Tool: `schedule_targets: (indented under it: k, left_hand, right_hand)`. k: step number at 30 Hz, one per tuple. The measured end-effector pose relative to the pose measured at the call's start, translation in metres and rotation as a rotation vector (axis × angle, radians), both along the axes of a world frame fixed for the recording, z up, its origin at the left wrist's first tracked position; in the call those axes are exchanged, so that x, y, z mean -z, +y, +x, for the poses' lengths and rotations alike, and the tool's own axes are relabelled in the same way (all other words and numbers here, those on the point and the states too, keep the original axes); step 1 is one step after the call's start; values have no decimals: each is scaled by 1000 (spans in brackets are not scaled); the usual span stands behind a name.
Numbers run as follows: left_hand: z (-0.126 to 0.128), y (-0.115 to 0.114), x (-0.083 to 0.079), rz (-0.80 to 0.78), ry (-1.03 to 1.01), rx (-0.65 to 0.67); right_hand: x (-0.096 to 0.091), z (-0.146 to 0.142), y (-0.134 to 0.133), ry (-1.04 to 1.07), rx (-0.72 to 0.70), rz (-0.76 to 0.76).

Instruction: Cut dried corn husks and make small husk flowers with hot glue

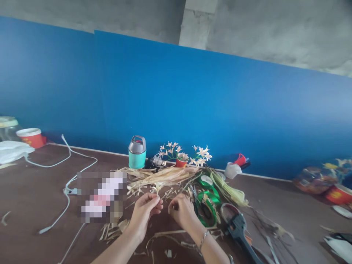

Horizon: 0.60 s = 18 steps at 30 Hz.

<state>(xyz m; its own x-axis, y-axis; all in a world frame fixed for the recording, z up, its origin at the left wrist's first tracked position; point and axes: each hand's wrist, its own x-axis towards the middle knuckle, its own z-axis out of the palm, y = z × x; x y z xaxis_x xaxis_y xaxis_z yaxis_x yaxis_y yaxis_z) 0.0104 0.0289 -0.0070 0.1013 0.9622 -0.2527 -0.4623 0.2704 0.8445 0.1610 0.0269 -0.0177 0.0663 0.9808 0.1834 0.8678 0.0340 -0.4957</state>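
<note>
Between the thumb and fingers of my left hand [145, 212] is a small pale flower [157, 187] that looks made of dried husk, its petals pointing up. My right hand [183, 212] is a little to the right, apart from the flower, with its fingers curled and pinched together. Whether anything thin sits in that pinch cannot be made out. Just beyond both hands lies a pile of dried husk strips [169, 176]. Green ribbon [210, 198] lies in loops to the right of my right hand, and a black glue gun [238, 228] rests nearer me.
Finished-looking pale flowers [202, 156] stand in a red pot [181, 162] by a teal jar [136, 159]. A pale green fibre bundle [232, 191] lies right. White cable [67, 190] crosses the left side. A blue partition [176, 99] closes off the back.
</note>
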Motion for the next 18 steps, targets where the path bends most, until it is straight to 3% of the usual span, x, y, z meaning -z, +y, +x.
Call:
schedule_targets:
  k: [4,8,18]
  left_hand:
    - [2,-1,1,-28,40,-1]
    - [4,-2,4,-34,43,16]
    - [9,-7,-2,-12,98,77]
  right_hand:
    - [-18,2,0,281,-143,180]
    - [-32,-5,-5,409,-235,282]
    - [-29,-13,-13,297,-307,417]
